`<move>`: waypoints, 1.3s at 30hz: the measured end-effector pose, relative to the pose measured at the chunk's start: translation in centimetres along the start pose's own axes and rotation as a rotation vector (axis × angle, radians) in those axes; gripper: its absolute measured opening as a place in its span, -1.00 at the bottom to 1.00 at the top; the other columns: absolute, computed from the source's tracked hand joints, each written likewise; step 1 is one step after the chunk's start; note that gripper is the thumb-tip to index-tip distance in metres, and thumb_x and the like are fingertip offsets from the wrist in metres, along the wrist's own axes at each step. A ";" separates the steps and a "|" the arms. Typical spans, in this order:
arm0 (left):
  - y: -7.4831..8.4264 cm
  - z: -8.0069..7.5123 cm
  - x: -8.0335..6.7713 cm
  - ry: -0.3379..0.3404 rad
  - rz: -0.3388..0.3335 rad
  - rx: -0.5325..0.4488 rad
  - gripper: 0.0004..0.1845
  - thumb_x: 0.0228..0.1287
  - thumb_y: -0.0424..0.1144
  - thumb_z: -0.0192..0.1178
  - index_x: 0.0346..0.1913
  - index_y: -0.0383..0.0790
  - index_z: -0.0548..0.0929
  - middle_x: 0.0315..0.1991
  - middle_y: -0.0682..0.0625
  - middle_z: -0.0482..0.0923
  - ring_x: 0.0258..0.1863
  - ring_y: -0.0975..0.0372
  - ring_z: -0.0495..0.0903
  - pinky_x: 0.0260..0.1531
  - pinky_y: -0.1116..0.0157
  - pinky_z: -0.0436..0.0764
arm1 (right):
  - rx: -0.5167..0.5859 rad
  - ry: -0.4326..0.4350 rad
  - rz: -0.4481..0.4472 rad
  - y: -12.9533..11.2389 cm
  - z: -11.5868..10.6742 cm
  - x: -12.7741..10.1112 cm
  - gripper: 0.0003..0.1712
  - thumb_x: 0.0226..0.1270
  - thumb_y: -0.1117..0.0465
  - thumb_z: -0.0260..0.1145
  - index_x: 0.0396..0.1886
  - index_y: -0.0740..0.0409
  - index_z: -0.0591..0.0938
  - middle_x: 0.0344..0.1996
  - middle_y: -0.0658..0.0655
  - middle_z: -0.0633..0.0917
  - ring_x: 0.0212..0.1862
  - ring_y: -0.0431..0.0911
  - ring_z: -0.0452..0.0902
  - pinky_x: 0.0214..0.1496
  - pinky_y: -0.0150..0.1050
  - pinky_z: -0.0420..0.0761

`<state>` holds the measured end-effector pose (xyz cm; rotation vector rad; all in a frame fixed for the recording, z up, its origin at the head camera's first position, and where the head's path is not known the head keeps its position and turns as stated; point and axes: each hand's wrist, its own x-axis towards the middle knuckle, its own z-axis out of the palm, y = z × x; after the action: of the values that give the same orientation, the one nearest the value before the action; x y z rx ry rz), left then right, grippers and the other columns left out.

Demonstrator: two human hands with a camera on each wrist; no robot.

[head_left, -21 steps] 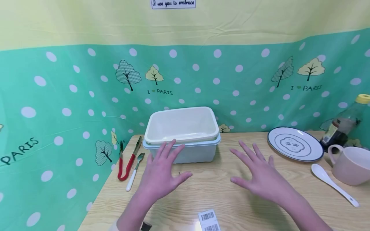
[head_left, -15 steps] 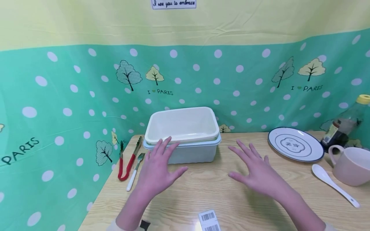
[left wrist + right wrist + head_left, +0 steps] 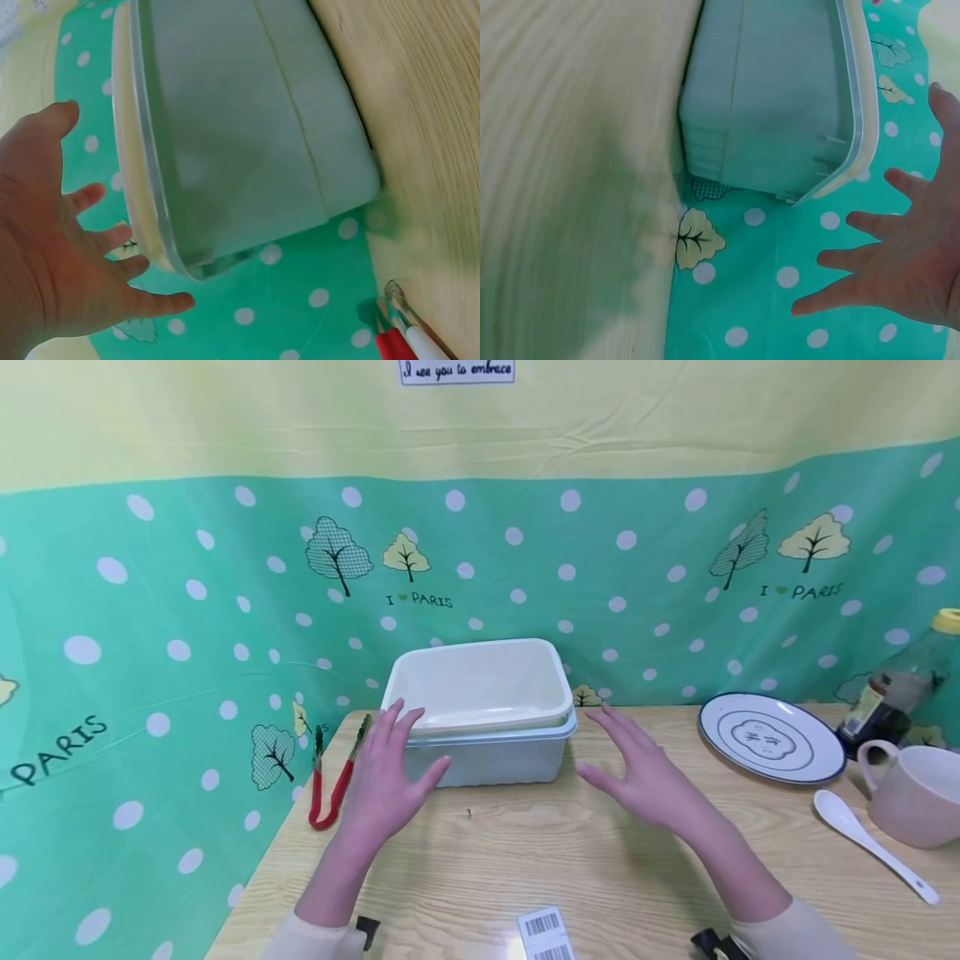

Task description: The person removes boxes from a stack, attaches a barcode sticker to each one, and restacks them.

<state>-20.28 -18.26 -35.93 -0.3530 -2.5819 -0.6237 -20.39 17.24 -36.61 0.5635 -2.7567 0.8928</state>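
A white rectangular container (image 3: 480, 685) sits nested in a pale blue box (image 3: 491, 762) at the back of the table. Its hollow inside faces me, and the blue rim shows below it. My left hand (image 3: 381, 785) hovers before the box's left end, fingers spread and overlapping the rim in the head view. Off the box's right end my right hand (image 3: 643, 770) hangs in the air with fingers extended. Both wrist views, with the left hand (image 3: 71, 255) and right hand (image 3: 904, 247), show bare palms and nothing held.
Red-handled tongs (image 3: 330, 793) lie left of the box; a white-handled fork (image 3: 421, 341) lies beside them, hidden in the head view. To the right are a plate (image 3: 772, 737), a white spoon (image 3: 873, 843), a pink mug (image 3: 918, 793) and a dark sauce bottle (image 3: 888, 693). A barcode label (image 3: 546, 933) lies in front.
Both hands have moved: the left slightly up and leftward, the right leftward and up toward the box. The left hand now covers the fork. The containers have stayed put.
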 end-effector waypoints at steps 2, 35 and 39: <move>-0.4 0.0 0.0 0.005 -0.021 -0.014 -0.14 0.25 0.15 0.35 0.52 -0.05 0.24 0.58 -0.16 0.02 0.54 -0.16 -0.01 0.34 -0.34 0.16 | 0.035 0.005 -0.006 -0.2 0.2 0.7 -0.07 0.42 -0.32 0.22 0.61 -0.05 0.15 0.58 0.26 0.11 0.53 0.31 0.00 0.36 0.46 0.13; -2.2 -1.0 0.5 0.146 -0.373 -0.398 -0.33 0.42 0.03 0.24 0.40 -0.25 0.29 0.29 -0.17 0.32 0.28 -0.03 0.34 0.31 -0.08 0.39 | 0.475 0.178 0.168 -3.1 1.9 2.4 -0.45 0.49 -0.08 0.27 0.29 0.16 0.56 0.17 0.19 0.64 0.25 0.08 0.53 0.21 0.04 0.58; -2.7 -1.2 0.7 0.109 -0.421 -0.457 -0.25 0.43 0.08 0.21 0.47 -0.24 0.21 0.39 -0.17 0.26 0.39 -0.04 0.26 0.38 -0.06 0.31 | 0.506 0.175 0.207 -3.0 1.9 2.6 -0.37 0.46 -0.06 0.32 0.37 0.17 0.48 0.28 0.21 0.55 0.29 0.15 0.47 0.21 0.10 0.57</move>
<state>-21.35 -21.06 -35.66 0.0926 -2.4006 -1.3488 -21.68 13.05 -35.83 0.2518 -2.4570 1.6236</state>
